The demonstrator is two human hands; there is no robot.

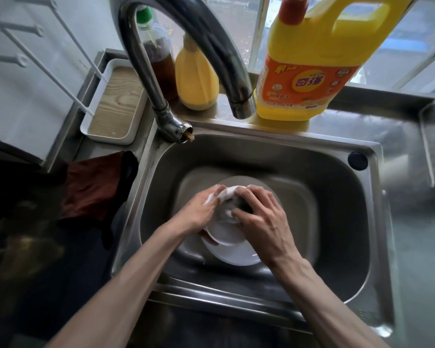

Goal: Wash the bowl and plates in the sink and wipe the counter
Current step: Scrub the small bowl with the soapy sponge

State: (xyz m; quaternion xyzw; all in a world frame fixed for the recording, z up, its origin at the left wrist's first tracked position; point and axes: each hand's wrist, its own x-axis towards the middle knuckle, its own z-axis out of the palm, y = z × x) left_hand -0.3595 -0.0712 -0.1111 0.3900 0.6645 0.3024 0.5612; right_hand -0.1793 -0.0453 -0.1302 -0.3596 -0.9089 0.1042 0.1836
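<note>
Both hands work low in the steel sink [337, 197]. My left hand [199, 209] grips the rim of a small white bowl [230, 194], fingers curled over its edge. My right hand [259, 217] is curled over the bowl's inside and presses a dark scrubbing pad [245, 205], which is mostly hidden under its fingers. Under the bowl lie white plates [234, 252], stacked in the sink bottom, one with a reddish rim. A steel dish shows behind the hands.
A curved tap [161, 71] arches over the sink's back left. A big yellow detergent jug [312, 66], a yellow squeeze bottle [197, 76] and a brown sauce bottle [158, 54] stand on the back ledge. A dark red cloth [93, 187] lies on the left counter, near a white tray [116, 104].
</note>
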